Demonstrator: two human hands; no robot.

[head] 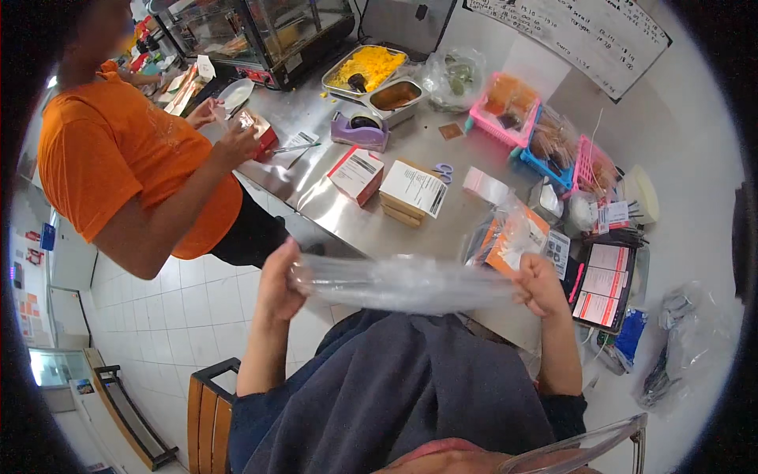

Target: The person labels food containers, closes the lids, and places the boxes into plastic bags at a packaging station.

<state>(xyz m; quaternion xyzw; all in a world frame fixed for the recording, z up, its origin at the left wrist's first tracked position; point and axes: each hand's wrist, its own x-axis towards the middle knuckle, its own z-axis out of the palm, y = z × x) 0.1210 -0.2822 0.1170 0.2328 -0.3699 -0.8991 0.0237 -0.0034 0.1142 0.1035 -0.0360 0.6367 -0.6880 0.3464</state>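
Note:
A clear plastic bag [408,287], blurred by motion, is stretched sideways in front of my chest. My left hand [283,281] grips one end of it and my right hand [540,285] the other. Beyond the bag, on the steel table [320,198], stands a red and white box [356,173] with a printed slip on top. Beside it are stacked brown cardboard boxes [402,210], also under a printed slip [414,186]. Near my right hand lie an orange packet [521,240] and loose clear plastic [474,243].
At left, a person in an orange shirt [130,160] handles a red box [266,139]. A purple tape dispenser [358,133], a tray of yellow food [367,66] and scissors [444,172] sit farther back. Coloured baskets [503,112] and a tablet [603,284] line the right side.

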